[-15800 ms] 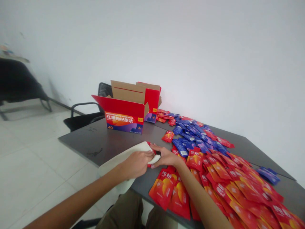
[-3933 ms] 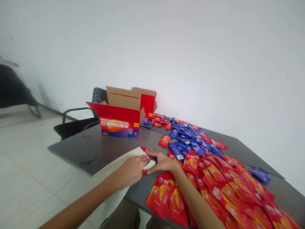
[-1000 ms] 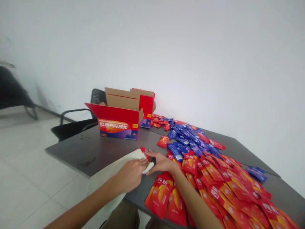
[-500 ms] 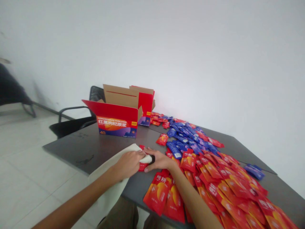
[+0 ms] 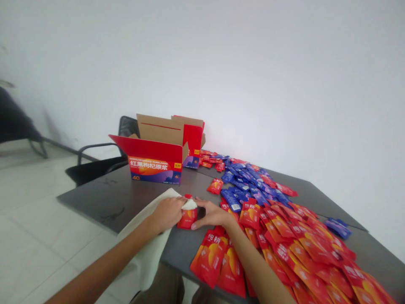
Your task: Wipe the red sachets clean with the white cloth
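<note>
My left hand (image 5: 168, 214) is closed on a white cloth (image 5: 144, 233), which trails back over the table's front edge. A fold of this cloth lies across the upper part of a red sachet (image 5: 187, 218) flat on the table. My right hand (image 5: 209, 214) holds that sachet at its right side, thumb at the lower corner and fingers near the top. Close by my right forearm lie more red sachets with orange print (image 5: 210, 255), spread in a large overlapping heap.
Blue sachets (image 5: 242, 177) are piled behind the red ones, with a single red sachet (image 5: 215, 185) to their left. An open red carton (image 5: 155, 169) stands at the back left, a second open carton (image 5: 193, 137) behind it. A black chair (image 5: 95, 162) is beyond the dark table (image 5: 107, 194).
My left hand has shifted slightly left with the cloth, and more of the sachet's front now shows. My right hand stays at the sachet's right side.
</note>
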Tool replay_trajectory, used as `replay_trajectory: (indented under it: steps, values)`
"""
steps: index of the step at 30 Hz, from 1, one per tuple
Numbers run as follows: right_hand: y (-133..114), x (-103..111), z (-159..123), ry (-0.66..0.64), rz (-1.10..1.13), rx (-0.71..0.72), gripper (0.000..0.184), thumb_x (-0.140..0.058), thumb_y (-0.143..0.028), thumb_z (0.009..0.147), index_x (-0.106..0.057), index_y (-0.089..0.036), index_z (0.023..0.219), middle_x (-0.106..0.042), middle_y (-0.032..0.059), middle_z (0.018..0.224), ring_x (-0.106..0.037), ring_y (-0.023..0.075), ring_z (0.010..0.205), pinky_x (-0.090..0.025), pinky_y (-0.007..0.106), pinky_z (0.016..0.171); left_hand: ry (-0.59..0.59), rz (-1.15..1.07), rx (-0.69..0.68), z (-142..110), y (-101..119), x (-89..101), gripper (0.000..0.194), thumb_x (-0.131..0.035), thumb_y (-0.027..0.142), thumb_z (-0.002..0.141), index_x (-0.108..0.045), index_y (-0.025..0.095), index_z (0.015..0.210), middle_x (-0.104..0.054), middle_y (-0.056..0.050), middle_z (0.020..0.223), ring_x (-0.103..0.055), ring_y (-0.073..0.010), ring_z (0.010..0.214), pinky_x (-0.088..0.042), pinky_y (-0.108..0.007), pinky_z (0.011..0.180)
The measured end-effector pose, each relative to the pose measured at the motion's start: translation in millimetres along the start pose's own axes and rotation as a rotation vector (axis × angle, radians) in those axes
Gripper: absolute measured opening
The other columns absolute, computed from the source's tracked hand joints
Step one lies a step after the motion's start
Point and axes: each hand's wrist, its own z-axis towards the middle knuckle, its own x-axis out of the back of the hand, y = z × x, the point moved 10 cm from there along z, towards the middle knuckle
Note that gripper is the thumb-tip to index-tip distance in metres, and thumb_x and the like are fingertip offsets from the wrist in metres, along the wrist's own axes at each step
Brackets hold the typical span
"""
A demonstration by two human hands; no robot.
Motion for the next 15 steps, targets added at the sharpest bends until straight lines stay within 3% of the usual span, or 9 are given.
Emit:
replay_trajectory:
  steps: [6, 12, 15]
  values:
    - [10.1, 1.5, 0.4, 0.037, -0.009, -0.071, 0.108, -0.088, -0.043, 0.042, -0.046, -0.021, 0.138, -0.04, 0.0116, 0.148, -0.027, 0.0319, 0.143, -0.016, 0.046, 0.118, 0.026, -0.082, -0.259, -16.0, 38.5, -4.6, 0.044, -0.045, 0.004, 0.078, -0.059, 0.015, 0.118, -0.062, -0.013, 0.127, -0.054, -0.0216, 0.122, -0.039, -0.033, 0.105]
    - [-3.5, -0.7, 0.4, -0.014, 0.005, 0.027, 0.094, -0.084, -0.047, 0.051, -0.049, -0.027, 0.136, -0.042, 0.005, 0.148, -0.022, 0.0295, 0.145, -0.011, 0.046, 0.119, -0.006, 0.02, 0.014, 0.6, -4.6, -2.2, 0.046, -0.039, 0.002, 0.078, -0.059, 0.009, 0.119, -0.065, -0.018, 0.12, -0.063, -0.0264, 0.107, -0.047, -0.039, 0.095]
    - [5.3, -0.4, 0.4, 0.001, -0.002, -0.043, 0.102, -0.085, -0.048, 0.048, -0.046, -0.022, 0.138, -0.039, 0.0096, 0.15, -0.024, 0.0305, 0.144, -0.013, 0.045, 0.119, -0.006, -0.008, -0.101, -4.6, 12.9, -4.8, 0.043, -0.041, 0.003, 0.079, -0.059, 0.01, 0.118, -0.064, -0.016, 0.121, -0.059, -0.0246, 0.115, -0.043, -0.036, 0.101]
